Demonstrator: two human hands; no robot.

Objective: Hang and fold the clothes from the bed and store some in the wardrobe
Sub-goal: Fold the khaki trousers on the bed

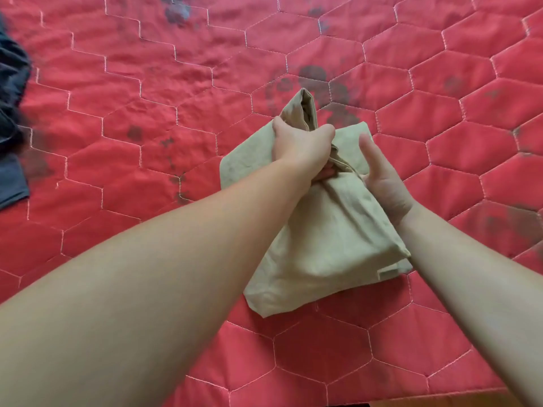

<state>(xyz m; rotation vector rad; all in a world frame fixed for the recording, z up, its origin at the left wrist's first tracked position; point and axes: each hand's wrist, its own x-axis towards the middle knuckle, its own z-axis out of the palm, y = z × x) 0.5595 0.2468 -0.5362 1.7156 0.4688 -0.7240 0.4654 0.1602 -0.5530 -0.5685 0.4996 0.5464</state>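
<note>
Reaching forward over a bed, two bare forearms meet at a folded beige garment (320,245) lying on a red quilt (147,118) stitched in hexagons. Nearest the viewer, the garment's lower corner (258,309) lies flat on the quilt, its bottom-right edge showing a small sewn tab. The right hand (382,177) rests against the garment's right side, fingers straight and together, palm turned inward, holding nothing. Just left of it, the left hand (302,148) grips a bunched fold of the fabric, fingers and thumb curled round it, lifting that fold above the rest. Beyond the left hand the gathered end (305,110) stands up in a peak. Bare quilt, marked with dark blotches, spreads on every side of the hands. Far to the left of the left hand, dark clothing (11,118) lies at the quilt's edge.
</note>
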